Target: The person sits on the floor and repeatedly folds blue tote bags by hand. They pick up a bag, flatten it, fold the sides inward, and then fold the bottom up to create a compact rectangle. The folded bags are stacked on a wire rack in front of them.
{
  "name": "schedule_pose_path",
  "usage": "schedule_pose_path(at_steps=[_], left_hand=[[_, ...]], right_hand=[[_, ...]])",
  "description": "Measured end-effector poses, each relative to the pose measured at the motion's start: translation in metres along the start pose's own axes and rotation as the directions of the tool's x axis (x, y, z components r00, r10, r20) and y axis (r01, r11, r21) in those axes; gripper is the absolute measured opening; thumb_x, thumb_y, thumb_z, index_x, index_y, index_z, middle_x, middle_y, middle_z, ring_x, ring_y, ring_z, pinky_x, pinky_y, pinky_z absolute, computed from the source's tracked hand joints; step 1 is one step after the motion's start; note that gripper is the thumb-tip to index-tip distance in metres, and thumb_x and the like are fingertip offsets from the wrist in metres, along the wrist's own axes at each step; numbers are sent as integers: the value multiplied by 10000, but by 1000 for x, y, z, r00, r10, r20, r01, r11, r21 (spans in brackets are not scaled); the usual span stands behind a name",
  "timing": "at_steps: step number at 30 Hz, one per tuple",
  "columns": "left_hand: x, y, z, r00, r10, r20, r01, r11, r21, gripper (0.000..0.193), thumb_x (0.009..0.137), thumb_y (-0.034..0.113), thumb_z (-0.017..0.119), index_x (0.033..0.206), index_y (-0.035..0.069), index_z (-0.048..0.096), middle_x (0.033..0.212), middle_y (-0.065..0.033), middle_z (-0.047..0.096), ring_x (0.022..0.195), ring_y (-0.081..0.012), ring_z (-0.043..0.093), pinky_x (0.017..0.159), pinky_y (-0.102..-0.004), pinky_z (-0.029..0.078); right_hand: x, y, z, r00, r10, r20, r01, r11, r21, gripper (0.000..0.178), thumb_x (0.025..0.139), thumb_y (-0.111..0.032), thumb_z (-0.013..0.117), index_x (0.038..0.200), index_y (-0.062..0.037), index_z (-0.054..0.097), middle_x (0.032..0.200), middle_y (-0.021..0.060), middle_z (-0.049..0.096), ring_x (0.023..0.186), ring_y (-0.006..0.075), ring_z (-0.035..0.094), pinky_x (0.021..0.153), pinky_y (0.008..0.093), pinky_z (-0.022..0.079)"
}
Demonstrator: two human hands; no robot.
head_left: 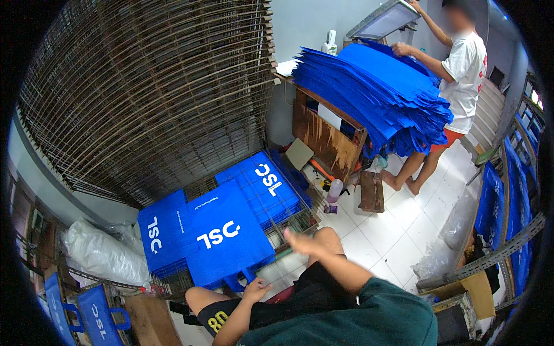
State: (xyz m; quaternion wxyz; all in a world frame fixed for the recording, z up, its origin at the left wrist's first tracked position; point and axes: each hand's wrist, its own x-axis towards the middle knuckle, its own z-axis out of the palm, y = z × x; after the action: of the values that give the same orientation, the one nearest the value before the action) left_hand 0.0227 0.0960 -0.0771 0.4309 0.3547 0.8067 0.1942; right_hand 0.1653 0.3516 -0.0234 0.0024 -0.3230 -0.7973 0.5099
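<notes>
Just beside the handle of a blue fabric bag (225, 210) is my left hand (255, 290), its fingers apart and nothing visible in them. The bag lies flat with its white print facing up, and its looped handle points toward me. My right hand (303, 243) hangs over the right side of the wire rack (297, 225), stretched out and holding nothing. More printed blue bags lie on the rack, one pile (163, 225) at the left and another (262, 187) behind.
Stacked wire racks (156, 86) rise at the back left. A person (466, 69) stands by a wooden table (323, 135), one hand on a hinged frame (384, 20), beside a tall blue fabric stack (375, 86). A wooden stool (371, 192) and pink bottle (334, 190) stand on the floor.
</notes>
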Motion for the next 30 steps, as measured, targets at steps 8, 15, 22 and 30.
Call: schedule_pose_path(at_steps=[8,15,22,30], left_hand=[[-14,-13,7,988,21,-152,-34,996,-83,525,735,414,691,1089,53,547,919,-140,651,857,-262,637,749,-356,492],[-21,2,14,988,98,-120,-99,995,5,480,748,418,669,1071,80,561,908,-117,657,856,-277,637,745,-386,493],[-33,10,7,971,180,-156,-149,971,189,440,771,415,639,1065,98,556,873,-100,657,828,-298,636,738,-405,495],[-38,5,2,958,184,-220,-151,976,159,377,778,382,634,1030,109,569,848,-85,642,780,-265,643,682,-404,506]], right_hand=[[-107,-177,-378,143,-261,-955,860,510,-11,555,879,-528,436,1231,-100,404,919,98,572,720,163,568,556,294,451],[-149,-106,-561,449,326,-832,892,-106,440,912,785,-632,514,1386,-48,154,1335,334,258,1240,462,312,989,557,353],[-104,-52,-628,312,270,-911,846,358,396,499,796,-119,626,1256,-84,436,1243,120,469,1113,288,456,986,495,329],[-103,-153,-582,569,-249,-784,618,758,208,560,778,-30,571,1316,-127,448,1293,46,462,1061,129,486,894,290,374]])
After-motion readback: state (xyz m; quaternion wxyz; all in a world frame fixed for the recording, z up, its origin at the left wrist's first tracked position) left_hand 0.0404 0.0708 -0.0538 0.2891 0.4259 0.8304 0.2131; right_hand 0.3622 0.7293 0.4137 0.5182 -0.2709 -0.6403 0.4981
